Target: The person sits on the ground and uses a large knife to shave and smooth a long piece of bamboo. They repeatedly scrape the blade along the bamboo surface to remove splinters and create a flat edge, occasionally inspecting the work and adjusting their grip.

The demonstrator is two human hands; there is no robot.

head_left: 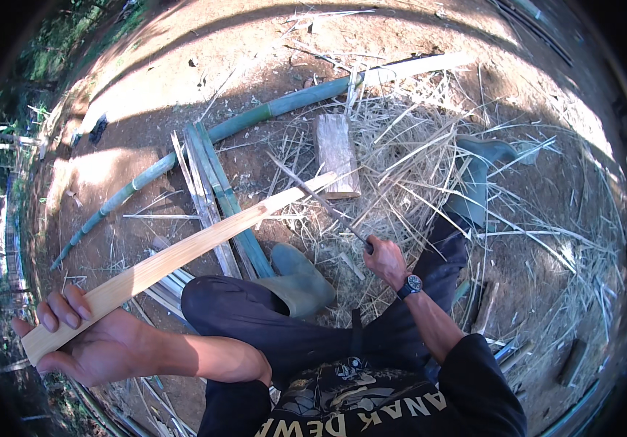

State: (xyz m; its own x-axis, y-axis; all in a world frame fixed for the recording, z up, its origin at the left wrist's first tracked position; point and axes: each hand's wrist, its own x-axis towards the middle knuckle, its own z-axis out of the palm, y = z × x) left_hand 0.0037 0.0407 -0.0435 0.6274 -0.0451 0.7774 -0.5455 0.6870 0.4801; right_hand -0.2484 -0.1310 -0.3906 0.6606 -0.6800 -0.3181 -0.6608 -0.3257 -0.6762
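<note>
My left hand is closed around the near end of a long, flat, pale bamboo slat, low at the left. The slat slants up and to the right, and its far end reaches the lower part of an upright-looking wood block. In my right hand, right of the middle, is the dark handle of a long, thin-bladed knife. Its blade points up and left and crosses the slat near the far end. Whether blade and slat touch, I cannot tell.
A long green bamboo pole lies across the ground beyond. Split bamboo pieces lie at its left. Thin shavings cover the ground around the block. My rubber boots stand apart, with the block beyond and between them.
</note>
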